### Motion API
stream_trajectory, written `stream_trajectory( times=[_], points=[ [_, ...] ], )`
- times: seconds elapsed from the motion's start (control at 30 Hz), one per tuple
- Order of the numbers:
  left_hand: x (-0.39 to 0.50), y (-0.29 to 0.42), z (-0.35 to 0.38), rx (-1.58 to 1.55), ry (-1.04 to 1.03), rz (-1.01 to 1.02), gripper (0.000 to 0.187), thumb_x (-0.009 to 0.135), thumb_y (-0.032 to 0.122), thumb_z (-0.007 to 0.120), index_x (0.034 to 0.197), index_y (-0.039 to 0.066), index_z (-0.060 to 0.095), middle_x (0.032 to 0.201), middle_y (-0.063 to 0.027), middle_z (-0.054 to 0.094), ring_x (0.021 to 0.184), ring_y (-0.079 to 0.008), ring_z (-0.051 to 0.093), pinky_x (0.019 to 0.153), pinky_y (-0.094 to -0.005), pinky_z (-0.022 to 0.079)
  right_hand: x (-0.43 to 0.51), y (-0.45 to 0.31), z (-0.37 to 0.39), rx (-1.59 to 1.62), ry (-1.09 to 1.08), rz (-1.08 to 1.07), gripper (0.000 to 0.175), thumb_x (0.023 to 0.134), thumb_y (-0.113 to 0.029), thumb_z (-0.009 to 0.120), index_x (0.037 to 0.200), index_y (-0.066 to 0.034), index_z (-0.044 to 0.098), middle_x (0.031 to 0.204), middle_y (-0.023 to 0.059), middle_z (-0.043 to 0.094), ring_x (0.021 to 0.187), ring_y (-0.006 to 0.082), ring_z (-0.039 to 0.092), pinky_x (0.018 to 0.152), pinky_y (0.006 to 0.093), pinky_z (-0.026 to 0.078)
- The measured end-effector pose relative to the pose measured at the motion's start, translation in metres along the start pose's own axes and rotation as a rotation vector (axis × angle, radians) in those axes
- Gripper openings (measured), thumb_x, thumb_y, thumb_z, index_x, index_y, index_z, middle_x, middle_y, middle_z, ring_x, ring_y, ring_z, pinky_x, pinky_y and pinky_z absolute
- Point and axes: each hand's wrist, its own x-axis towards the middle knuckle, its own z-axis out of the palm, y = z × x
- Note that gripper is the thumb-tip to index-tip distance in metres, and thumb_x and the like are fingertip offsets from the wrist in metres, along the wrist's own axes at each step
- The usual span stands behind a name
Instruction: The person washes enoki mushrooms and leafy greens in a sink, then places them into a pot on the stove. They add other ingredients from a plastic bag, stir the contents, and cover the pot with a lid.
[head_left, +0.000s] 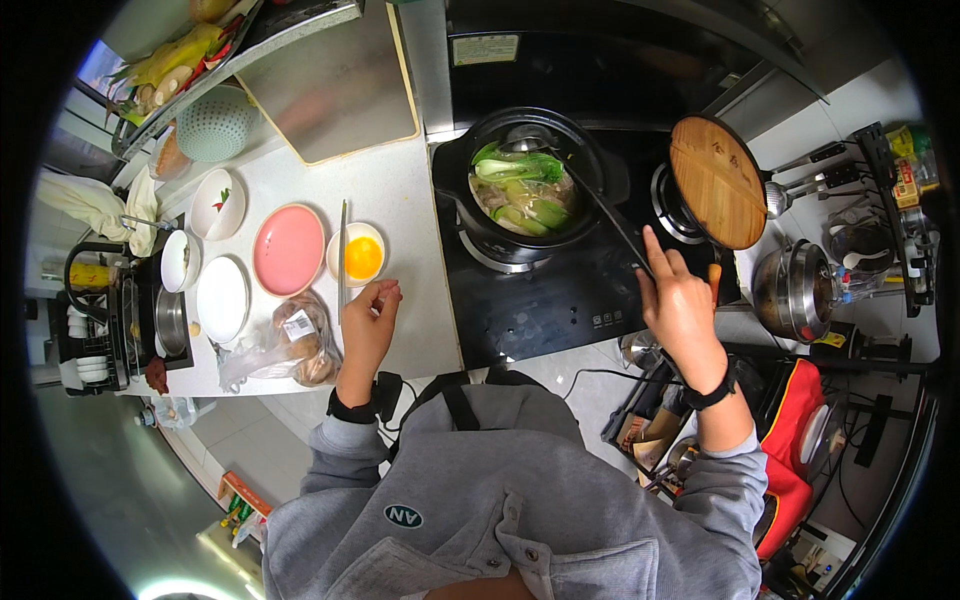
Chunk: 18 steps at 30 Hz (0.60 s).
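Note:
My right hand (675, 304) grips the dark handle of a ladle (529, 141), whose bowl rests at the far side of a black pot (463, 202) on the cooktop. Green leafy vegetables (521, 169) and pale pieces lie in broth in the pot. My left hand (375, 307), fingers curled, hovers over the counter just below a small white bowl (335, 259) of yellow beaten egg (363, 257). A pair of chopsticks (343, 240) lies across that bowl's left side, passing beside my left hand. Whether my left fingers touch anything is unclear.
Left of the egg bowl are a pink plate (289, 250), white dishes (223, 300) and a plastic bag of brown, rounded items (306, 337). A round wooden lid (712, 180) leans above the right burner. Utensils and a metal pot (787, 292) stand at the right wall.

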Motion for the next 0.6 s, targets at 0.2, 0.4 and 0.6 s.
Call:
stream_trajectory(
  times=[0.2, 0.4, 0.6],
  points=[
    [-0.001, -0.001, 0.006, 0.018, -0.013, 0.034, 0.017, 0.086, 0.016, 0.063, 0.095, 0.002, 0.068, 0.073, -0.0081, 0.069, 0.051, -0.0100, 0.054, 0.049, -0.0250, 0.041, 0.006, -0.006, 0.039, -0.056, 0.005, -0.169, 0.057, 0.072, -0.003, 0.061, 0.128, 0.0008, 0.050, 0.076, 0.0111, 0.051, 0.054, 0.0247, 0.058, 0.047, 0.0343, 0.048],
    [-0.006, -0.001, 0.010, 0.096, -0.042, 0.010, 0.016, 0.085, 0.017, 0.064, 0.094, 0.004, 0.068, 0.073, -0.0101, 0.068, 0.050, -0.0121, 0.054, 0.048, -0.0261, 0.042, 0.007, -0.003, 0.022, -0.170, -0.132, -0.192, 0.064, 0.063, -0.002, 0.061, 0.127, 0.0005, 0.052, 0.075, 0.0114, 0.053, 0.052, 0.0241, 0.058, 0.048, 0.0339, 0.049],
    [-0.012, -0.007, 0.008, 0.084, -0.036, 0.006, 0.016, 0.085, 0.016, 0.064, 0.095, 0.004, 0.068, 0.073, -0.0109, 0.068, 0.050, -0.0143, 0.056, 0.049, -0.0275, 0.043, 0.007, 0.006, -0.022, -0.046, -0.123, -0.048, 0.053, 0.080, -0.010, 0.062, 0.131, -0.0047, 0.048, 0.081, 0.0131, 0.057, 0.055, 0.0316, 0.059, 0.051, 0.0397, 0.049]
  ],
)
